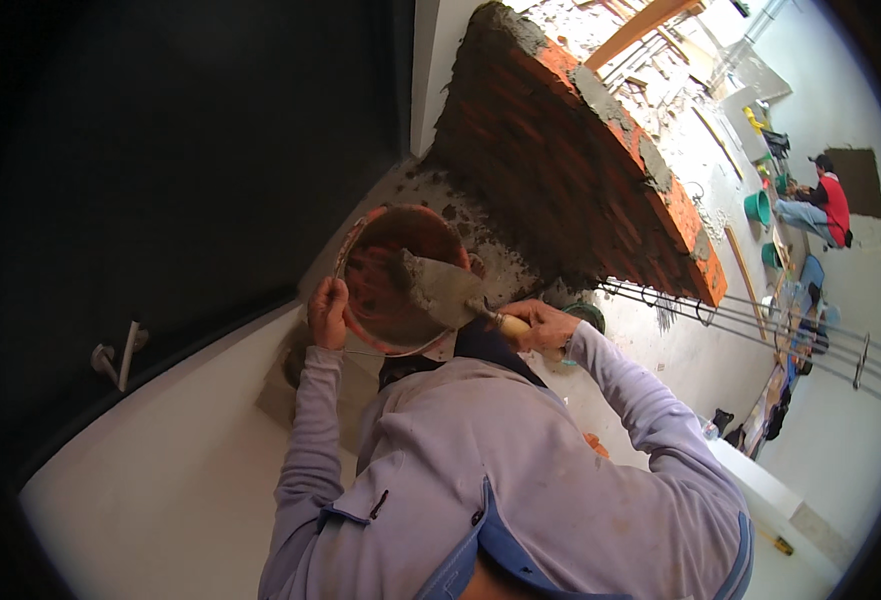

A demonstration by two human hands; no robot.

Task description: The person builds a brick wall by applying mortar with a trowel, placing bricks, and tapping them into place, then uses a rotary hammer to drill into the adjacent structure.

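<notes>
In the corner, dark panel: biggest thing here, up my L side; metal handle sticks out low, so I'd mind my L elbow.
Brick wall: ahead & to R, dark rough face, patches of grey mortar along top edge.
Bucket: right in front of me, b/w panel & wall, mouth facing me, inside smeared reddish. Steady rim matters most, I'd say; if it rocks, blade skids.
Trowel: blade over bucket mouth, grey mix toward far end; can't tell if its edge touches the inside. Best kept nr flat so the load doesn't slide off, w/ short pulls along the side.
R hand: fingers clamped on wooden grip, close behind blade; firm but loose-wristed = better control.
L hand: fingers curled tight on bucket's L rim; exact thumb position n/a, can't tell. I'd brace against each push, fingertips clear of blade.
</notes>
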